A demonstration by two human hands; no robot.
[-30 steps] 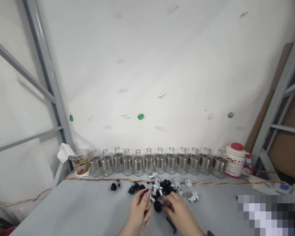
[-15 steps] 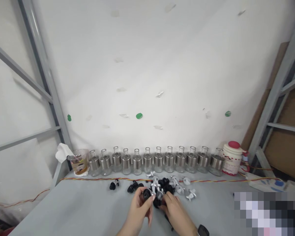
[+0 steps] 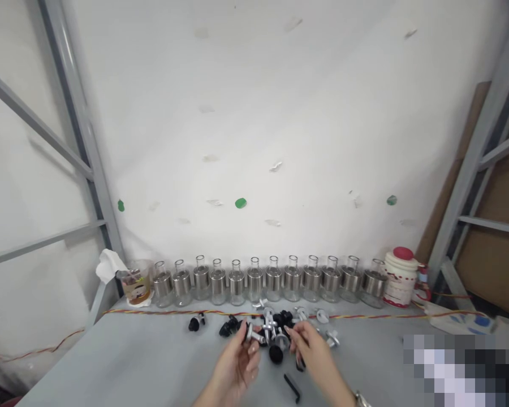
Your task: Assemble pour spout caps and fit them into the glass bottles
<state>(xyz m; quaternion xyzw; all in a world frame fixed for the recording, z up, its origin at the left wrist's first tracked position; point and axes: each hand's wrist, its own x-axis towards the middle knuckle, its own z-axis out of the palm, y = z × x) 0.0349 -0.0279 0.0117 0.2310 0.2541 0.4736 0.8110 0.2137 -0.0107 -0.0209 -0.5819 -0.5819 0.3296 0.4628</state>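
My left hand (image 3: pixel 236 357) is closed at the fingertips around a black-and-silver stopper piece (image 3: pixel 253 334), its pale stem pointing right. Across from it, my right hand (image 3: pixel 310 346) bends its fingers at the right side of a pile of silver pieces (image 3: pixel 269 323) and black pieces (image 3: pixel 285 317). Part of a black item (image 3: pixel 300 364) shows beneath the right fingers; what the fingertips pinch is hidden. Between the hands sits a round black piece (image 3: pixel 275 354). A bent black rod like a hex key (image 3: pixel 292 388) lies nearer me.
Several glass bottles (image 3: pixel 274 277) with metal bands line the wall. A cup (image 3: pixel 136 285) stands at the left end, a cream jar (image 3: pixel 401 277) with a red lid at the right. Twisted wire (image 3: pixel 152 312) crosses the grey table (image 3: pixel 110 362). Loose black pieces (image 3: pixel 194 323) lie left.
The piece in my left hand has turned, so its silver stem now shows. My right hand has shifted slightly right, uncovering the bent black rod and the round black piece.
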